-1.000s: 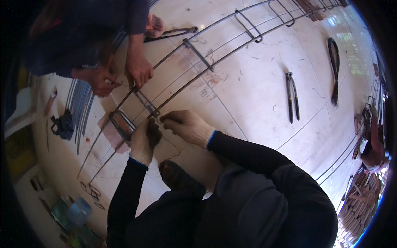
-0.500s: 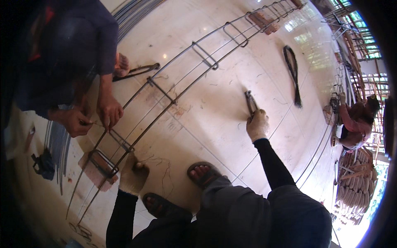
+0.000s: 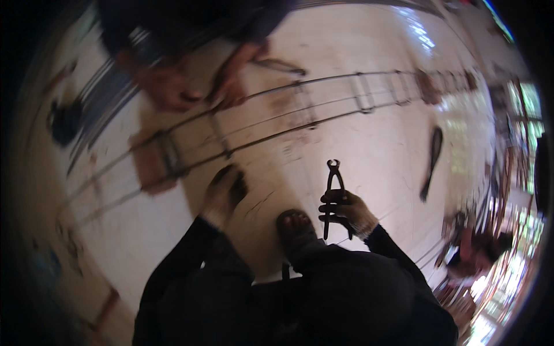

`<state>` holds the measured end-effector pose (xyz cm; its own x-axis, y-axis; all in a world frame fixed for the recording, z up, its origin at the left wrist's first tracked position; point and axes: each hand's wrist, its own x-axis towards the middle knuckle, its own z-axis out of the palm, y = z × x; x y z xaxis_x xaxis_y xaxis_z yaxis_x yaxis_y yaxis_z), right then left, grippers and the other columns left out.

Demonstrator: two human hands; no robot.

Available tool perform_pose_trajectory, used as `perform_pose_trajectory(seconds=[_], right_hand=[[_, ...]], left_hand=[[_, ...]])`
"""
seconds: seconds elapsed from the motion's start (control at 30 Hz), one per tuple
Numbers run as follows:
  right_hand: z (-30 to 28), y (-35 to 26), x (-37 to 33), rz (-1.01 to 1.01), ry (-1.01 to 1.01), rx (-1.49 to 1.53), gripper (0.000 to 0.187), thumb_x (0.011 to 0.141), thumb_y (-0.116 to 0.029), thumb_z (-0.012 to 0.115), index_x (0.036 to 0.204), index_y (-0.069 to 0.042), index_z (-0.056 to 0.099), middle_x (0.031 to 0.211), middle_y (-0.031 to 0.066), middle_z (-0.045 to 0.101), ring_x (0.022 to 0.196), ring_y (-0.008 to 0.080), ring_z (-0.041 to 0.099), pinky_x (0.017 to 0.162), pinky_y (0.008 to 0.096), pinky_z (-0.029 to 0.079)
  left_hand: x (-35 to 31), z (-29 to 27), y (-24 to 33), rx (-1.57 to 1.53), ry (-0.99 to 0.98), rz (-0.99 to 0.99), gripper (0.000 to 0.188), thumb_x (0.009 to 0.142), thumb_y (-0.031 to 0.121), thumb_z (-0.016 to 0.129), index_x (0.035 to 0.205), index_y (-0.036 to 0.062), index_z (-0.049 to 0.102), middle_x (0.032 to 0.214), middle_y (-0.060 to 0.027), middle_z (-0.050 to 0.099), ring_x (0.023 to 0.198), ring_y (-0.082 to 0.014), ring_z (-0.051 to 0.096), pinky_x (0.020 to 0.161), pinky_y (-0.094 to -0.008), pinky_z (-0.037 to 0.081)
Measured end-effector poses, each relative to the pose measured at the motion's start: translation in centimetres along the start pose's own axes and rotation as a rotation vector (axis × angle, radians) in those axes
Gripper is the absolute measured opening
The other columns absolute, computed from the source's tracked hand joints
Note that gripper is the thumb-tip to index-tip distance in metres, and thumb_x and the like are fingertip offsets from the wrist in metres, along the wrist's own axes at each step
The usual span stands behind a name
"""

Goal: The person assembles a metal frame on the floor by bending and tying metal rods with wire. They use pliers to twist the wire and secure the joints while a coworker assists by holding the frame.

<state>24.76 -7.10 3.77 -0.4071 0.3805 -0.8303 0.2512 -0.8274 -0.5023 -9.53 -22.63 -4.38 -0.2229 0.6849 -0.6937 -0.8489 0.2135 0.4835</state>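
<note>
My right hand [image 3: 351, 212], in a pale glove with dark fingers, grips a pair of pincers [image 3: 333, 171] by the handles. Their jaws point away from me and the handles are spread. My left hand [image 3: 224, 193], also gloved, hovers just on my side of a long steel rebar cage [image 3: 228, 154]. Motion smears its fingers, and I cannot make out whether anything is in them. Across the cage, a co-worker's hands [image 3: 228, 89] are at its far bar, near one of the rectangular stirrups.
A brick [image 3: 151, 164] props the cage's left end, another [image 3: 428, 87] its right part. A looped bundle of dark wire [image 3: 433, 161] lies at right. More pincers [image 3: 281, 66] lie beyond the cage. Steel rods [image 3: 107, 98] lie at left. Another person [image 3: 482, 254] crouches far right.
The view has turned, so the cage runs more level across it. My right hand has drawn closer to my body with the pincers, whose handles now spread apart. My left hand's fingers have become blurred.
</note>
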Motion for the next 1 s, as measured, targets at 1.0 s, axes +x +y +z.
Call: perform_pose_trajectory(seconds=[1.0], right_hand=[[18.8, -6.5, 5.9, -0.350, -0.335, -1.569, 0.022, 0.107, -0.012, 0.063, 0.125, 0.002, 0.066, 0.105, 0.0149, 0.074, 0.091, 0.0236, 0.075, 0.081, 0.0384, 0.064]], left_hand=[[-0.3, -0.2, -1.1, 0.118, 0.055, 0.138, 0.029, 0.103, 0.031, 0.079, 0.114, 0.0037, 0.078, 0.100, -0.0014, 0.079, 0.084, -0.0104, 0.065, 0.075, -0.0277, 0.053]])
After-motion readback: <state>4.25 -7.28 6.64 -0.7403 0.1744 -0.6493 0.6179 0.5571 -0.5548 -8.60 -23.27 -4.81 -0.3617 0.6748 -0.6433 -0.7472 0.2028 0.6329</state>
